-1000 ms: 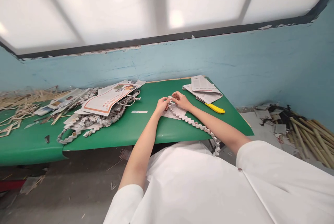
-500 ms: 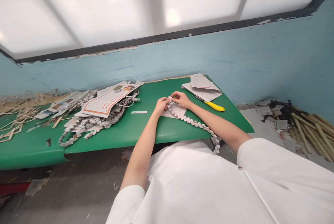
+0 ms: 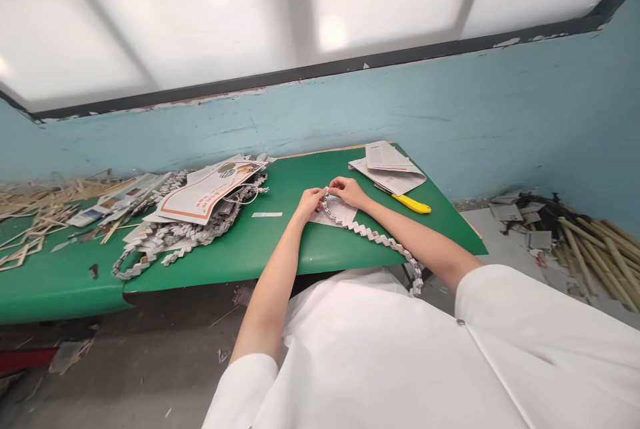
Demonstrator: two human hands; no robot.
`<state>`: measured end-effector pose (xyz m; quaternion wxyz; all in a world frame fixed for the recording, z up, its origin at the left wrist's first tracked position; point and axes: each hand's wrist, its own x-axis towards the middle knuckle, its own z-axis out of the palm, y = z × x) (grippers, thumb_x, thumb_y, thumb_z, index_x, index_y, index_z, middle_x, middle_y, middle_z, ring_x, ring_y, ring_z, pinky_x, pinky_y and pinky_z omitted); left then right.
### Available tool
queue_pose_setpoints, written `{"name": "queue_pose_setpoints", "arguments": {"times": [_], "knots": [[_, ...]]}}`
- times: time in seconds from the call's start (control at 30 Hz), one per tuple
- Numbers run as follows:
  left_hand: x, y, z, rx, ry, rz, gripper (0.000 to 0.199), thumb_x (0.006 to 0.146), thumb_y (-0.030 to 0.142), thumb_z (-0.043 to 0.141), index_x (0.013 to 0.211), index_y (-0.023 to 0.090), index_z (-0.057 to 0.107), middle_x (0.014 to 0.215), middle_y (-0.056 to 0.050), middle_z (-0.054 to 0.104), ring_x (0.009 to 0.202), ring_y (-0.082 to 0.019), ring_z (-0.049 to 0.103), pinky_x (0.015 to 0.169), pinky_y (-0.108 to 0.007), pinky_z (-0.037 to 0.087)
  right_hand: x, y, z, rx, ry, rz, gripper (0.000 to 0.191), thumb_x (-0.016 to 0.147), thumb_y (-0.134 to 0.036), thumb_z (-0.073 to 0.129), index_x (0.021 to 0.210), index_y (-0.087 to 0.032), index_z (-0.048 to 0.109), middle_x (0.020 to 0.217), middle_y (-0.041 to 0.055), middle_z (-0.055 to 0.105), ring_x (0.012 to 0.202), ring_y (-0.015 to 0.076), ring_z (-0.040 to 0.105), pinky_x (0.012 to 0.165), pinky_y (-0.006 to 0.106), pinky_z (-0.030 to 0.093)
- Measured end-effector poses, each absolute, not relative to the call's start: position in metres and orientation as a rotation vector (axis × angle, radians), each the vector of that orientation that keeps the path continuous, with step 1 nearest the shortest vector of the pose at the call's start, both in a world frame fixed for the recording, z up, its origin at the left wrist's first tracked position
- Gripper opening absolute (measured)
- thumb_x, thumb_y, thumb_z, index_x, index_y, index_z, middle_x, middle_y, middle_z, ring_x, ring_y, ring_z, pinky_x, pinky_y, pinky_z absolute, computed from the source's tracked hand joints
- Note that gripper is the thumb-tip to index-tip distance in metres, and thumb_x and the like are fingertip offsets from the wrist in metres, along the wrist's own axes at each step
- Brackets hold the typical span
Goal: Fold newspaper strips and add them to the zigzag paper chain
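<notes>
While your forearms reach forward over the green desk, your left hand and right hand meet near its front part, fingertips almost together. Both are pinching the upper end of a zigzag chain of folded paper between thumb and fingers; the exact folds under your fingertips are too small to make out. From your hands the chain curves down over a pale paper sheet lying flat on the desk, runs to the right beside your right forearm, and hangs over the front edge.

To the left of your left hand, well apart from it, a narrow paper strip lies on the green surface. Farther left you have a heap of folded-paper chains, with a printed sheet bordered in orange on top and a thin white loop sticking out at its right side. Thin wooden strips are scattered beyond that heap.

Past your right hand, folded newspapers rest near the far right corner, and a yellow handle projects from beside them. Bamboo poles lie on the floor at right.
</notes>
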<state>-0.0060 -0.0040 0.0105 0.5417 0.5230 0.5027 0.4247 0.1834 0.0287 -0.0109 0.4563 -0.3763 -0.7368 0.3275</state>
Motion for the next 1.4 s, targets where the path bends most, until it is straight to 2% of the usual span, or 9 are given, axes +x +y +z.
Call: {"name": "queue_pose_setpoints", "arguments": {"times": [0.13,0.2,0.43,0.7,0.93,1.2,1.4], "knots": [[-0.004,-0.004,0.01,1.303,1.257,0.99,0.04,0.083,0.053,0.079,0.078,0.016,0.065,0.059,-0.002,0.061,0.042,-0.009,0.046,0.042,-0.024,0.036,0.183,0.029,-0.011,-0.852,-1.781,0.903,0.04,0.087,-0.059,0.07,0.095,-0.02,0.069,0.089,0.0056,0.072,0.078,0.0204,0.062,0.072,0.034,0.05],[-0.003,-0.003,0.008,1.384,1.26,0.97,0.04,0.084,0.054,0.078,0.08,0.017,0.064,0.057,-0.001,0.061,0.042,-0.01,0.048,0.043,-0.024,0.037,0.184,0.031,-0.011,-0.808,-1.754,0.978,0.041,0.086,-0.059,0.072,0.098,-0.02,0.069,0.093,0.0063,0.073,0.08,0.0209,0.063,0.074,0.034,0.052],[0.0,-0.005,0.004,1.6,1.221,0.913,0.037,0.087,0.052,0.073,0.08,0.018,0.063,0.052,0.003,0.054,0.041,-0.01,0.043,0.044,-0.024,0.032,0.189,0.039,-0.01,-0.834,-1.707,1.163,0.041,0.084,-0.061,0.071,0.077,-0.02,0.067,0.061,-0.0013,0.056,0.061,0.0159,0.05,0.065,0.032,0.044],[0.0,-0.004,0.004,1.642,1.188,0.902,0.036,0.086,0.053,0.071,0.084,0.018,0.065,0.057,0.003,0.056,0.044,-0.01,0.042,0.047,-0.026,0.031,0.188,0.043,-0.009,-0.899,-1.671,1.246,0.05,0.079,-0.066,0.074,0.064,-0.02,0.06,0.057,-0.0013,0.053,0.057,0.0141,0.045,0.06,0.031,0.038],[0.002,-0.004,0.001,1.861,1.158,0.968,0.031,0.089,0.046,0.066,0.09,0.016,0.073,0.073,-0.002,0.068,0.058,-0.012,0.05,0.057,-0.026,0.035,0.188,0.038,-0.007,-0.899,-1.747,1.21,0.05,0.076,-0.067,0.074,0.068,-0.019,0.062,0.059,-0.0024,0.051,0.057,0.0129,0.041,0.056,0.029,0.031],[0.0,-0.003,0.001,1.819,1.188,0.931,0.03,0.088,0.048,0.068,0.081,0.019,0.067,0.056,0.003,0.054,0.048,-0.011,0.039,0.052,-0.025,0.026,0.188,0.035,-0.006,-0.945,-1.754,0.998,0.054,0.077,-0.071,0.07,0.066,-0.02,0.059,0.06,-0.0014,0.051,0.058,0.0133,0.039,0.056,0.031,0.032],[0.004,-0.004,0.001,1.743,1.245,0.989,0.03,0.085,0.048,0.071,0.082,0.019,0.069,0.06,0.002,0.06,0.052,-0.012,0.046,0.053,-0.024,0.033,0.186,0.035,-0.009,-0.999,-1.746,0.945,0.05,0.086,-0.068,0.063,0.07,-0.021,0.057,0.06,-0.0012,0.054,0.059,0.0154,0.043,0.059,0.031,0.037]]}}
